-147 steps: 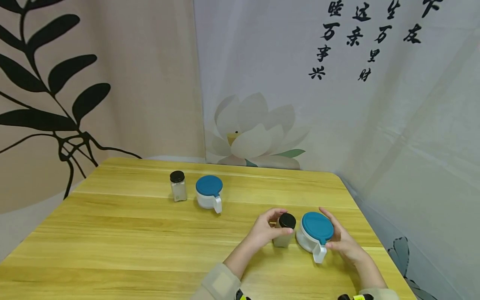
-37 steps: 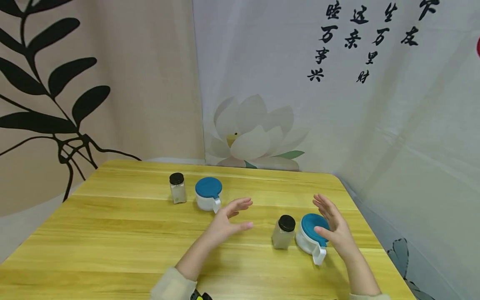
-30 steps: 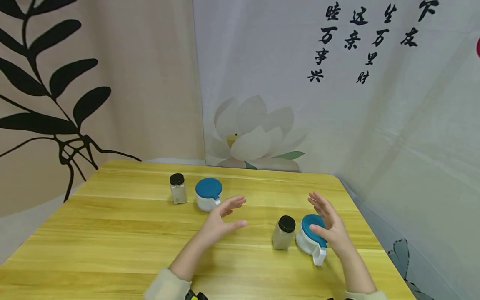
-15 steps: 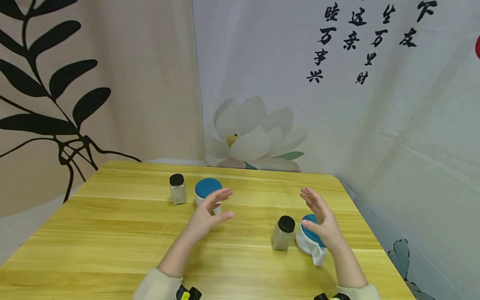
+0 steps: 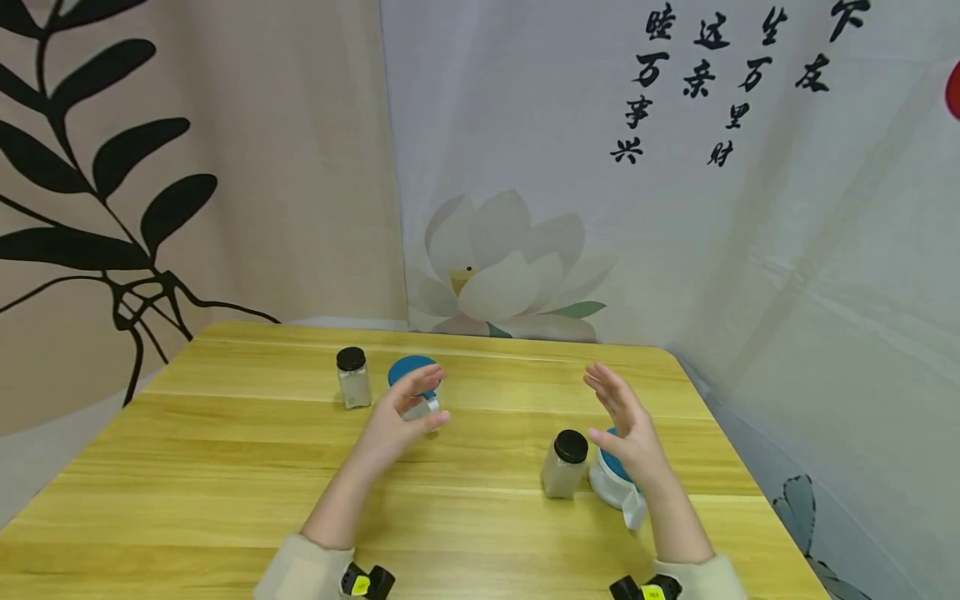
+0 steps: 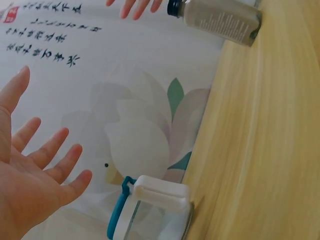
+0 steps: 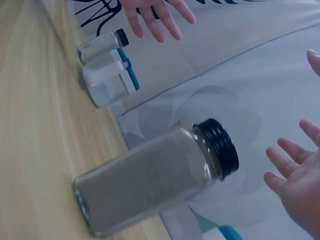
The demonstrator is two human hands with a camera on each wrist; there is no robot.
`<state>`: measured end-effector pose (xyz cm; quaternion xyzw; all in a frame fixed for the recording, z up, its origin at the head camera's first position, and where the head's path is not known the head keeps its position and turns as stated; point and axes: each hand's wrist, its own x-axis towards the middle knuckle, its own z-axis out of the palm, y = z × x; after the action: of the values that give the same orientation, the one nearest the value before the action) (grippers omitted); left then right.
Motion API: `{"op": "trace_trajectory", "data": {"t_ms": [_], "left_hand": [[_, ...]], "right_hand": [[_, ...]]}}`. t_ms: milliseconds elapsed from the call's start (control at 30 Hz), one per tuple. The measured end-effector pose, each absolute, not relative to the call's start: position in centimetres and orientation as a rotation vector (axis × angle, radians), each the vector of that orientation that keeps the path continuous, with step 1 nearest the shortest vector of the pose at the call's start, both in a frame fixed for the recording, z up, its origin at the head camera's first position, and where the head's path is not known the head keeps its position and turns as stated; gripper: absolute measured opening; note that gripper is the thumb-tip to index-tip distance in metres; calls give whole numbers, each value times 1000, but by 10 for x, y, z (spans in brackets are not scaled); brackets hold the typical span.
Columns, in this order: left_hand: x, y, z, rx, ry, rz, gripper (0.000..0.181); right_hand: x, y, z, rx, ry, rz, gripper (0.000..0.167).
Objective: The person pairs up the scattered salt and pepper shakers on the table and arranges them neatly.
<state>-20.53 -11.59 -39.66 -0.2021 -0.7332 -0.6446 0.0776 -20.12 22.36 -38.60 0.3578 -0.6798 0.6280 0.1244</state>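
Observation:
My left hand [image 5: 390, 425] is held up with fingers spread, partly hiding the blue-lidded jar [image 5: 407, 365] at the back left. That jar is glass with a white handle [image 6: 162, 192]. Beside it stands a small black-capped glass bottle [image 5: 354, 387]. To the right, another black-capped bottle [image 5: 564, 473] of pale contents stands upright, close beside a second blue-lidded jar [image 5: 613, 485]. My right hand [image 5: 630, 429] hovers over this second jar, fingers extended and holding nothing, covering part of its lid. In the right wrist view the nearer bottle [image 7: 145, 182] looms large.
All the containers stand on a yellow wood-grain table [image 5: 247, 467]. Behind it hangs a light cloth [image 5: 510, 125] with a lotus and writing; at left a beige cloth [image 5: 300, 167] bears dark leaves. Both wrists wear small black cameras [image 5: 367, 581].
My left hand has left the right-hand bottle and moved left, in front of the back-left jar. My right hand has come off the right-hand jar, rising and shifting left. The containers stay put.

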Motion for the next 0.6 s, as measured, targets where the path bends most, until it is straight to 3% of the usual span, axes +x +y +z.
{"op": "trace_trajectory", "data": {"t_ms": [600], "left_hand": [[-209,-138,-390,-518,-2184,-1883,60]], "right_hand": [[-208,191,-379,1044,-1937,1932,75]]}}
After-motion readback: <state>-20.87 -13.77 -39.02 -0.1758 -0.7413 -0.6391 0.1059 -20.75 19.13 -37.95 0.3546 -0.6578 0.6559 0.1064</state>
